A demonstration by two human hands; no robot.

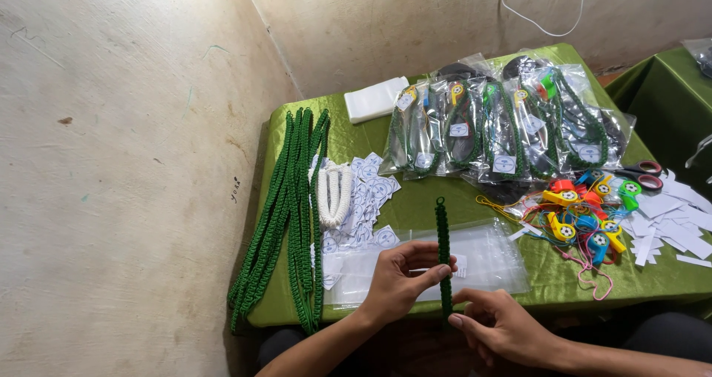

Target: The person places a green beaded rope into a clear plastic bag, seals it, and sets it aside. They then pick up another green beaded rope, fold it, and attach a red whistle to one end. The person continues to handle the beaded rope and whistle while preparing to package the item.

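- While the left hand (397, 280) pinches a green braided cord (443, 254) between thumb and fingers (437, 271), the cord stands nearly upright over the near edge of the surface (415, 206), which is draped in green cloth.
- The right hand (504, 325) sits just below and to the right, its thumb and forefinger closed on the cord's lower end; the other fingers curl loosely.
- Directly behind the cord lies a stack of clear plastic bags (489, 262), flat on the cloth.
- To the left, a bundle of long green cords (289, 214) hangs over the surface's near edge, and a white braided cord (334, 191) rests on a scatter of small paper labels (371, 191).
- At the back, packed bags (504, 125) holding cords and whistles overlap in a row, with a white packet (376, 99) beside them.
- To the right lies a heap of coloured whistles (582, 214) on thin strings, near cut white paper strips (667, 221) and red-handled scissors (641, 173).
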